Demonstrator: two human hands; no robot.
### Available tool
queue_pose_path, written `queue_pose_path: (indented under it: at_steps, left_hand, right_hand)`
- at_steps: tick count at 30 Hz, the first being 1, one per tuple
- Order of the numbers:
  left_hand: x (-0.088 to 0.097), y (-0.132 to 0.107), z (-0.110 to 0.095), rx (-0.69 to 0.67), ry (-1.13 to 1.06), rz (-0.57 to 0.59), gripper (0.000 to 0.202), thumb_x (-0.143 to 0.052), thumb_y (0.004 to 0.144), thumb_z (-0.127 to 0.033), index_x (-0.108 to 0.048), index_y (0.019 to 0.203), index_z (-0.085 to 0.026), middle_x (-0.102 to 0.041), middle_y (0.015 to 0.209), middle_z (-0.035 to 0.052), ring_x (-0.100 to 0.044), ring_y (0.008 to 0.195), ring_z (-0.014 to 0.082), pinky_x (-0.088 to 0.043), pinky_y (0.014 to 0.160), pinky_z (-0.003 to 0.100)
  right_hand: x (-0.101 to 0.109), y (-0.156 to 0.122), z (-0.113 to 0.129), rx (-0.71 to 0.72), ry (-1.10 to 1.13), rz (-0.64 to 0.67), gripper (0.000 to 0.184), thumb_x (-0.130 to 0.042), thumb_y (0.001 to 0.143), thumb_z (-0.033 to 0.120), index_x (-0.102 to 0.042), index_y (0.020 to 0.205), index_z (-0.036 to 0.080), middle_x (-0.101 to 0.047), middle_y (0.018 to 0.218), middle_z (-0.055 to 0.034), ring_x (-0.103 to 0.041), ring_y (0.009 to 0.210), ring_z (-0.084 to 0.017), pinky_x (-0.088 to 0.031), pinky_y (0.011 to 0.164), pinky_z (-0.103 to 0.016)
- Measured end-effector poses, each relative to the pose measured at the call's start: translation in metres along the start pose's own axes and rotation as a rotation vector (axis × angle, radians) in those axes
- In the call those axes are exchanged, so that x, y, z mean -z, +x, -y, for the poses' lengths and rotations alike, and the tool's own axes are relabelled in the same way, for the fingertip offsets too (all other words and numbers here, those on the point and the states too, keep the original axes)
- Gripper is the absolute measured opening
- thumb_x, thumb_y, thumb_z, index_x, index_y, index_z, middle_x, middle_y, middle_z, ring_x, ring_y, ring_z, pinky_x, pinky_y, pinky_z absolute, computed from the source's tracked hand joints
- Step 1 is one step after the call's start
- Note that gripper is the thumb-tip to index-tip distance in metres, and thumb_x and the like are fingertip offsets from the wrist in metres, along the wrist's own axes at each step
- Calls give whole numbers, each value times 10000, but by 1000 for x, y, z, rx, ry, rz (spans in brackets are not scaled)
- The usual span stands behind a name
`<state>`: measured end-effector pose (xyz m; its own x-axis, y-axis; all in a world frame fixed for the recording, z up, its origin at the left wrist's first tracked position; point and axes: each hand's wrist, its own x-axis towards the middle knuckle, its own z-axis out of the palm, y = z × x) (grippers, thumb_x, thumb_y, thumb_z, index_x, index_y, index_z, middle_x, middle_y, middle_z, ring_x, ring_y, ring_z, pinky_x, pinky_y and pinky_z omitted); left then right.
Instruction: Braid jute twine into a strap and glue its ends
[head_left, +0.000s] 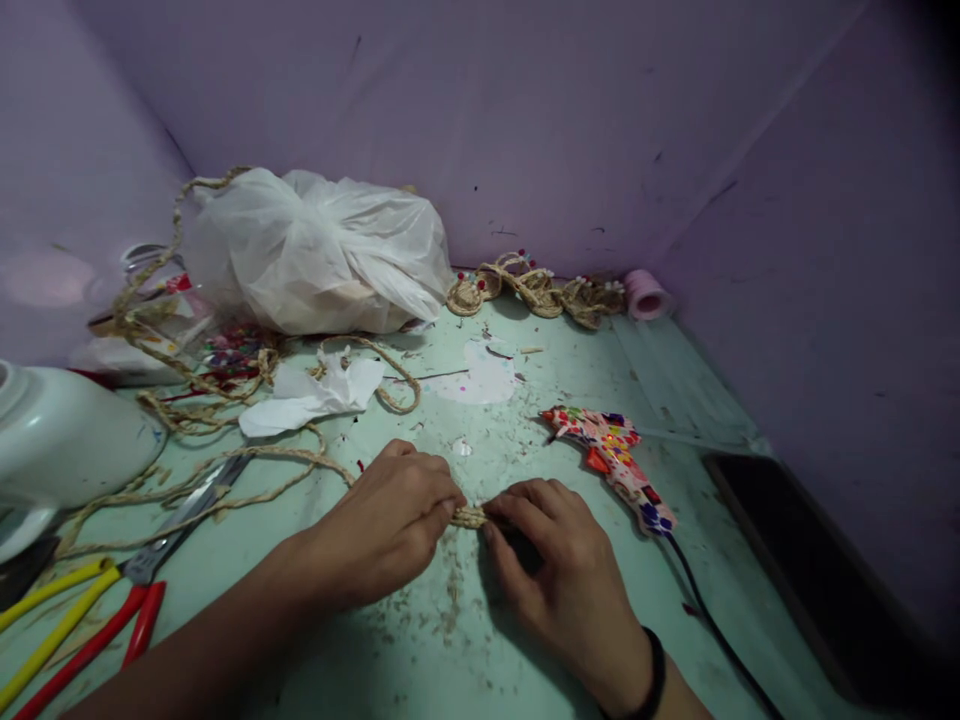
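Observation:
My left hand (pixel 390 520) and my right hand (pixel 555 570) meet at the middle of the pale green table (pixel 450 640). Both pinch a short piece of braided jute rope (pixel 470 516) between their fingertips. The rope runs off to the left from under my left hand, over the table, as a long strand (pixel 277 460). My right wrist wears a black band (pixel 654 680).
A colourful glue gun (pixel 615 455) with a black cord lies right of my hands. Scissors (pixel 187 520) and red and yellow handled pliers (pixel 82 620) lie at left. A white plastic bag (pixel 315 250), crumpled paper (pixel 315 395), coiled rope pieces (pixel 536 290) and a pink spool (pixel 645 295) sit at the back.

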<state>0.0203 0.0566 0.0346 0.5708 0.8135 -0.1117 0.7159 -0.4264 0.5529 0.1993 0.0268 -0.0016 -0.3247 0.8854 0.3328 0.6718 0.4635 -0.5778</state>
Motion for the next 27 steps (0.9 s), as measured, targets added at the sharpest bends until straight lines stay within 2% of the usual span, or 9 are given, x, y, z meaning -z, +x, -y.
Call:
queue_pose_path:
  at_steps: [3,7,10,12,15,22,27]
  left_hand:
    - [4,-2,1,24,-9,-13,272,-396,843,-152,-647,742,-175,-617,717,21,-518,724,157,-358,769,329]
    - [7,-8,4,92,-87,-110,251,-392,853,-222,-628,776,-184,-619,745,16,-524,721,163,-370,683,302]
    - [4,-11,5,134,12,-86,175,-496,805,-294,-613,741,-181,-601,738,25,-519,726,192,-362,688,334]
    - [0,-12,5,95,128,-52,101,-551,754,-248,-604,709,-175,-587,738,35,-511,734,206,-349,722,372]
    - [-4,-12,4,-5,204,-34,121,-487,750,-136,-573,670,-164,-558,721,39,-492,691,185,-342,716,380]
    - [-5,-13,6,-109,257,-177,163,-445,748,-112,-566,650,-160,-536,682,42,-462,645,165,-349,687,362]
    - [-12,-6,11,-97,244,-254,155,-463,737,-138,-566,622,-158,-546,651,28,-477,614,151,-361,674,352]
  right_hand:
    - [0,0,0,-10,25,-5,129,-526,784,157,-646,827,173,-588,749,-58,-486,708,-199,-386,631,-342]
    - [1,0,0,-14,37,-7,137,-522,795,168,-654,831,174,-596,757,-61,-487,708,-196,-387,638,-347]
    - [1,0,0,-11,35,-3,135,-527,795,171,-656,830,170,-596,757,-63,-487,708,-198,-387,638,-351]
    - [1,0,-1,-14,32,-5,135,-528,795,171,-657,832,166,-594,759,-65,-486,712,-201,-387,639,-354]
    - [1,0,-1,-14,27,-8,131,-535,789,167,-660,827,165,-593,759,-65,-484,715,-203,-386,637,-355]
    - [0,1,0,-19,29,-8,134,-534,792,161,-664,826,166,-597,757,-63,-483,713,-202,-381,639,-353]
    - [0,1,0,-24,40,-6,126,-545,787,154,-665,822,170,-610,766,-57,-485,721,-201,-379,646,-348]
